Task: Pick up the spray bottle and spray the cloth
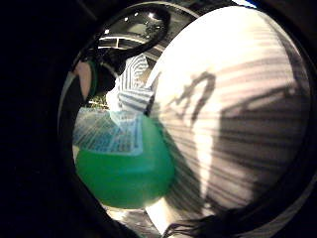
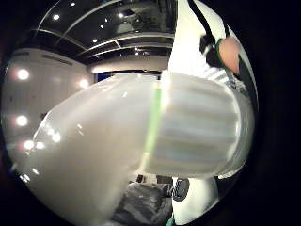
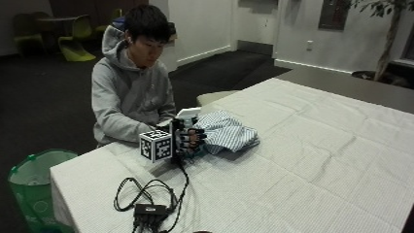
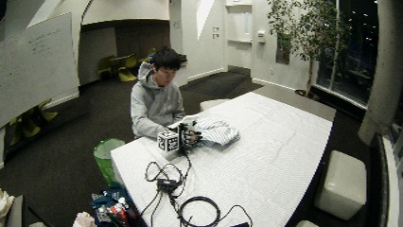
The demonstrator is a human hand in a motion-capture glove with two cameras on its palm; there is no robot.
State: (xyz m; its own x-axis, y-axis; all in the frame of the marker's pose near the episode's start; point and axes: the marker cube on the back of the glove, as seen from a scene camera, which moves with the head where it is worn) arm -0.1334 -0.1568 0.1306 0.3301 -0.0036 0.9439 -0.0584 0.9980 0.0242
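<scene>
In the outside view my gloved right hand [image 3: 189, 141] grips the spray bottle [image 3: 187, 114] upright near the table's near-left corner; its white head shows above my fingers. The blue-and-white striped cloth [image 3: 226, 131] lies bunched on the table, right beside the bottle on its far side. The little finger side palm view shows the bottle's clear body with green liquid [image 1: 124, 173] close to the palm, and the striped cloth [image 1: 131, 84] beyond it. The bottle's white ribbed collar and head [image 2: 193, 136] fill the thumb side palm view. The person's other hand is hidden.
A white cloth covers the table [image 3: 310, 160]. Black cables and a small black box [image 3: 152, 209] lie on it near the front edge by my hand. A green bin [image 3: 32, 184] stands on the floor beside the table's left end.
</scene>
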